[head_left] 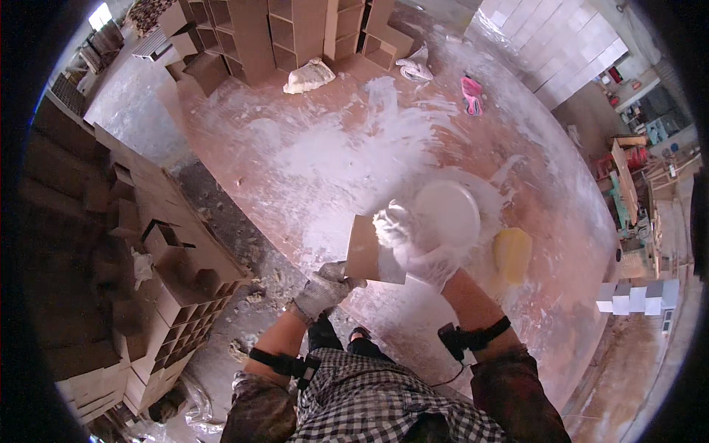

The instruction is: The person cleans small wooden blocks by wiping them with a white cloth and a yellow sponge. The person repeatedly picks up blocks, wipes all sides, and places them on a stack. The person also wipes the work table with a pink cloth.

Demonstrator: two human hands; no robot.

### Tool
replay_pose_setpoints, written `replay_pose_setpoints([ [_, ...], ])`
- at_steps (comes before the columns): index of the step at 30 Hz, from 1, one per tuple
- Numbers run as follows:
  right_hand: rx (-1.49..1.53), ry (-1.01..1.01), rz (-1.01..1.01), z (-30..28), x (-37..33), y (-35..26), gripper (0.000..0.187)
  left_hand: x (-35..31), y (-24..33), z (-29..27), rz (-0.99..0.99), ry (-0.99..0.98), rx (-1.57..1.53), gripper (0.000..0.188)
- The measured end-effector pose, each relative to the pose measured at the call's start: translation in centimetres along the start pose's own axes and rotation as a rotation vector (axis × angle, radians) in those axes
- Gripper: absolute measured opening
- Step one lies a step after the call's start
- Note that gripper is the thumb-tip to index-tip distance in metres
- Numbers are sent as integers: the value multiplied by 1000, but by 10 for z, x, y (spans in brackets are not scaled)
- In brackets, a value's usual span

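Observation:
My left hand [323,289], in a grey knit glove, is closed on the near left edge of a small brown cardboard box [363,251]. The box is tilted above the table's near edge, and its lower right part looks pale. My right hand [428,262] wears a thin whitish plastic covering. Its fingers are bunched round a white, fluffy, crumpled wad [394,225], which is against or very close to the box's upper right edge; the exact contact is hidden. Just beyond my right hand a round white basin [459,210] rests on the table, with a yellow rounded block [512,255] to its right.
White residue smears the reddish table [244,159]. Farther off lie a cream bag [309,76], a whitish cloth [416,65] and a pink item [471,96]. Stacked brown compartment boxes [295,29] stand behind; more cardboard boxes [177,310] fill the left. White boxes [636,297] sit at right.

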State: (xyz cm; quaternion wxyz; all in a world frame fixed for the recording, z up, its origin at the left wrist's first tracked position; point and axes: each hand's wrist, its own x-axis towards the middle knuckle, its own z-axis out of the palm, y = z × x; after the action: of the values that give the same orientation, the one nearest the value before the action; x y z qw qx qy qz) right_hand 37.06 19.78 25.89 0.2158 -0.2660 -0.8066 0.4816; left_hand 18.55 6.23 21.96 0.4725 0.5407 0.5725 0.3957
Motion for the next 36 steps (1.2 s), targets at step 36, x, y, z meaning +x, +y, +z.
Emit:
replay_pose_setpoints([
  [36, -787, 82, 174, -93, -58, 49, 42, -7, 9, 2, -72, 47, -40, 13],
])
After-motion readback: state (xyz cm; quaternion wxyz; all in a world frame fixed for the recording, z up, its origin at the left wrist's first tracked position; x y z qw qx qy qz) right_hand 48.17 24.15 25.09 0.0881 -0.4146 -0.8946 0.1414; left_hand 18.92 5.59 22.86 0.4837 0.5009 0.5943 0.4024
